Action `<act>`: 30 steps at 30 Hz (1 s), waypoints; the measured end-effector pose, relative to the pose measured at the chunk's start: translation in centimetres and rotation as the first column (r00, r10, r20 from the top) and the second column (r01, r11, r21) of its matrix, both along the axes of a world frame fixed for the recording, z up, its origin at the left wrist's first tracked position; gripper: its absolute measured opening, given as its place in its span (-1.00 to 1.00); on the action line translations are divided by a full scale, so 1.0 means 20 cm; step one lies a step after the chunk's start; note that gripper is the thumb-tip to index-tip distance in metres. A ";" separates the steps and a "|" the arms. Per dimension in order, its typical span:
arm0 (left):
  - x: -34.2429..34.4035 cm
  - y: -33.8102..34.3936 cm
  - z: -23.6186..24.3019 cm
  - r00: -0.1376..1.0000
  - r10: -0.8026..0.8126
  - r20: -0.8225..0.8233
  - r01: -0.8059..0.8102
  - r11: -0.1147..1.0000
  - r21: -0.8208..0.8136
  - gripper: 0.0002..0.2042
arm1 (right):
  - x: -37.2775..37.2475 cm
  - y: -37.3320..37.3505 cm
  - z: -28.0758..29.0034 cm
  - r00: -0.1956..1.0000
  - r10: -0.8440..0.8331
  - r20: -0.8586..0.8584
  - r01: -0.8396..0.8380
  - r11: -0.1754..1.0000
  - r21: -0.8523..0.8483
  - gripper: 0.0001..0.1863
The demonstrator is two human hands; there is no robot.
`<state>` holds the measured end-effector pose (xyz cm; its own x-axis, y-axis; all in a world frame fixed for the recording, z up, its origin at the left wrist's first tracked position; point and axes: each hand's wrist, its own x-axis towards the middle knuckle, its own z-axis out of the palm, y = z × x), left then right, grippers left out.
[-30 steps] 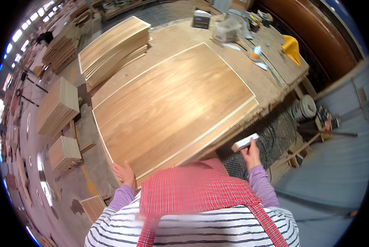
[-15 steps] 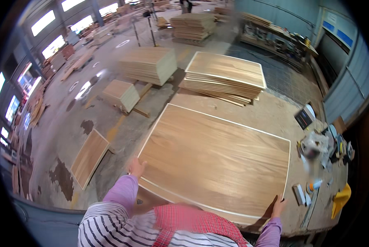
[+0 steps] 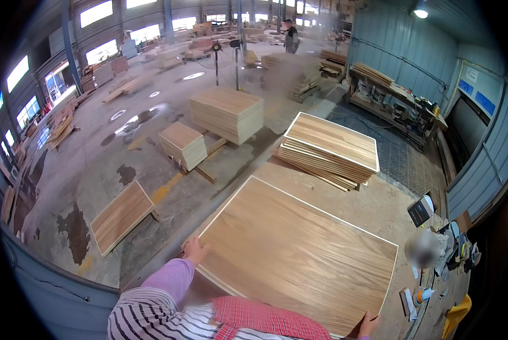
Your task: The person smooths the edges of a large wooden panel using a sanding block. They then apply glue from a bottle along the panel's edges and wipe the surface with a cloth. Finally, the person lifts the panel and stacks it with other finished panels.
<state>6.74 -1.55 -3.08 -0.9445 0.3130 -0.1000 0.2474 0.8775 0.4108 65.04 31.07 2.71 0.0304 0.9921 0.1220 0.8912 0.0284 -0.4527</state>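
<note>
A large wood-grain panel point(image 3: 299, 255) with pale edging lies flat in front of me on the workbench point(image 3: 336, 198). My left hand point(image 3: 195, 251) grips its left edge near the close corner, fingers on the upper face and edge. At the close right corner, my right hand point(image 3: 369, 325) holds the panel's edge, partly cut off by the lower rim of the view. Beyond the panel stands a stack of similar panels point(image 3: 330, 144), slightly fanned out.
On the bench's right are a dark box point(image 3: 420, 211), a white-and-orange bottle point(image 3: 423, 295), a pale block point(image 3: 407, 303) and a yellow cloth point(image 3: 457, 317). Panel stacks point(image 3: 227, 113) stand on the floor to the left, beside a leaning panel point(image 3: 122, 218). A person point(image 3: 291, 37) stands far off.
My view has tilted up, showing more of the hall and the distant person. Both hands still hold the panel's edges, and the panel appears lower in view.
</note>
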 end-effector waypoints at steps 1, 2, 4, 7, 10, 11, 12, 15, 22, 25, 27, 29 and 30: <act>0.00 0.04 -0.02 1.000 -0.024 0.000 0.024 1.000 -0.009 -0.39 | -0.01 -0.04 0.12 0.999 -0.041 -0.036 0.037 0.995 -0.095 -0.08; 0.00 0.09 -0.03 0.998 -0.039 0.044 0.039 0.999 -0.003 -0.36 | -0.06 -0.08 0.29 0.994 -0.084 -0.067 0.070 0.980 -0.187 0.00; -0.02 -0.09 -0.04 1.000 0.010 0.019 -0.011 1.000 0.005 -0.37 | -0.01 0.10 -0.03 0.995 -0.103 -0.017 0.098 0.977 -0.189 -0.14; -0.04 -0.09 -0.04 1.000 -0.021 0.006 0.020 0.999 0.042 -0.39 | 0.13 0.27 -0.32 0.979 -0.199 0.051 0.205 0.954 -0.220 -0.21; 0.01 -0.12 0.02 0.997 0.037 0.068 -0.039 0.999 0.029 -0.34 | 0.14 0.26 -0.35 0.969 -0.216 0.119 0.238 0.947 -0.215 -0.19; 0.03 -0.11 0.02 0.993 0.052 0.102 -0.058 0.997 0.052 -0.30 | 0.14 0.25 -0.34 0.962 -0.251 0.110 0.270 0.938 -0.216 -0.20; 0.03 -0.10 -0.01 0.995 0.039 0.088 -0.045 0.997 0.066 -0.31 | 0.17 0.27 -0.37 0.955 -0.274 0.115 0.292 0.936 -0.197 -0.20; -0.02 -0.17 -0.06 0.995 0.054 0.082 -0.057 0.998 0.031 -0.33 | 0.11 0.22 -0.33 0.958 -0.242 0.156 0.271 0.942 -0.198 -0.25; -0.06 -0.18 -0.10 0.973 0.061 0.224 -0.083 0.993 0.089 -0.34 | 0.36 0.38 -0.56 0.972 -0.172 0.160 0.195 0.971 -0.136 -0.40; -0.12 -0.28 -0.19 0.970 0.023 0.243 -0.073 0.978 0.197 -0.33 | 0.41 0.41 -0.65 0.977 -0.186 0.105 0.198 0.973 -0.120 -0.40; -0.08 -0.27 -0.22 0.974 0.118 0.192 -0.159 0.963 0.215 -0.35 | 0.45 0.39 -0.68 0.976 -0.201 0.081 0.210 0.971 -0.114 -0.40; -0.03 -0.24 -0.11 0.980 0.111 0.163 -0.144 0.968 0.205 -0.37 | 0.42 0.30 -0.64 0.973 -0.221 0.063 0.228 0.963 -0.147 -0.40; -0.02 -0.27 -0.08 0.983 0.115 0.143 -0.142 0.970 0.196 -0.38 | 0.35 0.27 -0.57 0.972 -0.230 0.053 0.235 0.956 -0.177 -0.39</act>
<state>6.41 -6.96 -4.64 -0.9612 0.2165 -0.1712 0.0706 0.7926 0.6056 71.98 36.56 -8.71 0.2619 0.9636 -0.0537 0.8772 -0.2609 -0.4031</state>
